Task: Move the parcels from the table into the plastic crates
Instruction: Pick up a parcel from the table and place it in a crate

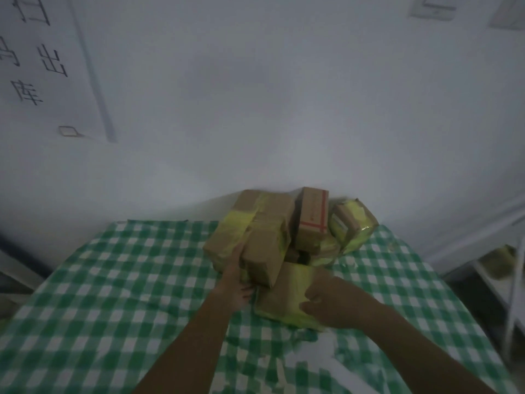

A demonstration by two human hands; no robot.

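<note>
Several brown cardboard parcels with yellow tape are piled at the far middle of the table with the green checked cloth (pixel 113 294). My left hand (pixel 235 282) reaches in against the left side of a small brown parcel (pixel 262 260) at the front of the pile; its fingertips are hidden between that parcel and a bigger one (pixel 227 237). My right hand (pixel 326 302) grips the right end of a flat parcel (pixel 281 297) lying nearest me. Behind stand a box with red tape (pixel 311 217) and a yellow-wrapped parcel (pixel 352 223). No crate is in view.
A white wall rises right behind the pile, with a paper sign in black characters (pixel 37 66) at the left. A white metal rack (pixel 505 280) stands past the table's right edge. Bare checked cloth spreads to the left and toward me.
</note>
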